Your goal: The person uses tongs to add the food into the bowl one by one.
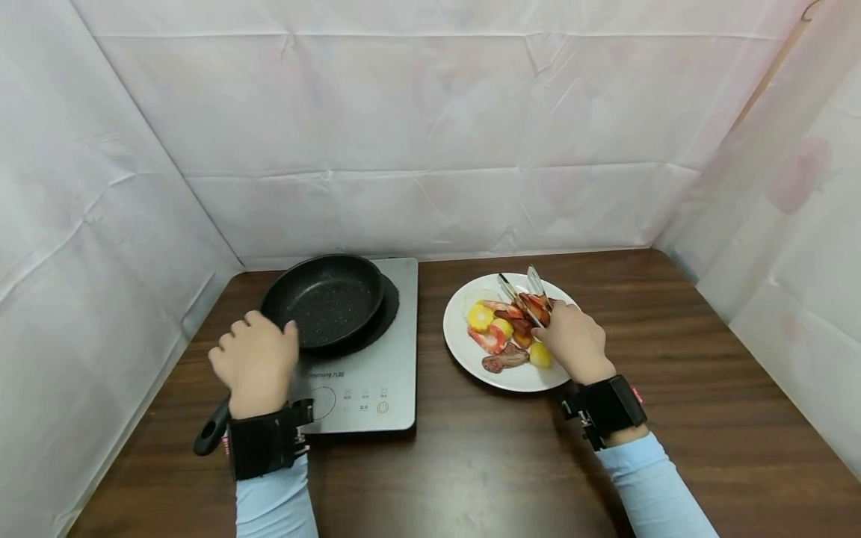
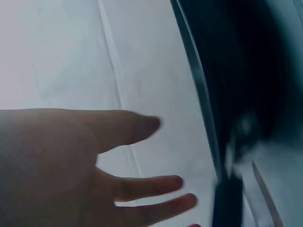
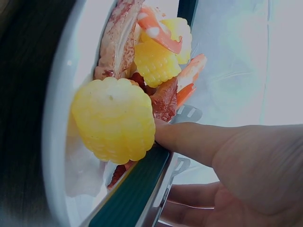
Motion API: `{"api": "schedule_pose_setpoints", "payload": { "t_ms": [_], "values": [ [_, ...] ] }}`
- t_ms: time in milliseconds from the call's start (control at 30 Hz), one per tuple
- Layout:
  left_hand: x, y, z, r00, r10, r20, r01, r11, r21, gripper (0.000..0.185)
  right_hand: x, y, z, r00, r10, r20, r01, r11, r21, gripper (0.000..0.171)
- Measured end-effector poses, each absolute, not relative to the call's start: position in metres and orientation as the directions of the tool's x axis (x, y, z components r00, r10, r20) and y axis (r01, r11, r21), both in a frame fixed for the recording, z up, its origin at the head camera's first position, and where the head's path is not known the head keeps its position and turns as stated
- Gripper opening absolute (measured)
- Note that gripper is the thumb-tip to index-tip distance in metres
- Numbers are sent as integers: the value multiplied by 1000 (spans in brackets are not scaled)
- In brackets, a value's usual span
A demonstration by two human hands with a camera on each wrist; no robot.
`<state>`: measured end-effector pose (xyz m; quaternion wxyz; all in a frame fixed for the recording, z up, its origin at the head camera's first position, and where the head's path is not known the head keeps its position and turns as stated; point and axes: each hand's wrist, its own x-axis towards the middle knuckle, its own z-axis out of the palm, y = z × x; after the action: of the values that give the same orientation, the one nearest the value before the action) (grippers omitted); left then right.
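My left hand (image 1: 258,360) hovers over the handle (image 1: 212,432) of a black frying pan (image 1: 324,299), which sits on a grey induction cooktop (image 1: 377,359). In the left wrist view the fingers (image 2: 156,187) are spread straight, and the dark handle (image 2: 228,201) lies beside them, untouched. My right hand (image 1: 573,341) grips metal tongs (image 1: 521,293) over a white plate (image 1: 518,377) of food. Its thumb (image 3: 189,139) presses on the tongs' dark arm (image 3: 137,194). On the plate lie corn pieces (image 3: 113,118), shrimp (image 1: 489,338) and sliced meat (image 1: 506,359).
A dark wooden table (image 1: 471,463) carries everything, with the cooktop on the left and the plate to its right. White sheeting (image 1: 430,149) walls in the back and both sides. The cooktop's control panel (image 1: 363,400) faces me.
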<state>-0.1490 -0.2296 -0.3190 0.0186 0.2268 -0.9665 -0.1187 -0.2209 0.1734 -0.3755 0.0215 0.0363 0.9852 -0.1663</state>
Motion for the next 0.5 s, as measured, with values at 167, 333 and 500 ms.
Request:
{"api": "schedule_pose_setpoints", "payload": {
  "t_ms": [167, 333, 500],
  "values": [
    [-145, -257, -321, -869, -432, -239, -483, 845, 229, 88, -221, 173, -375, -996, 66, -63, 83, 942, -326, 61],
    [-139, -267, -319, -873, -359, -329, -450, 853, 265, 87, -220, 172, -375, -996, 59, -67, 78, 944, -321, 62],
    [-137, -271, -318, -880, -274, -387, -407, 855, 321, 60, -218, 171, -376, -997, 48, -55, 63, 943, -327, 60]
  ]
}}
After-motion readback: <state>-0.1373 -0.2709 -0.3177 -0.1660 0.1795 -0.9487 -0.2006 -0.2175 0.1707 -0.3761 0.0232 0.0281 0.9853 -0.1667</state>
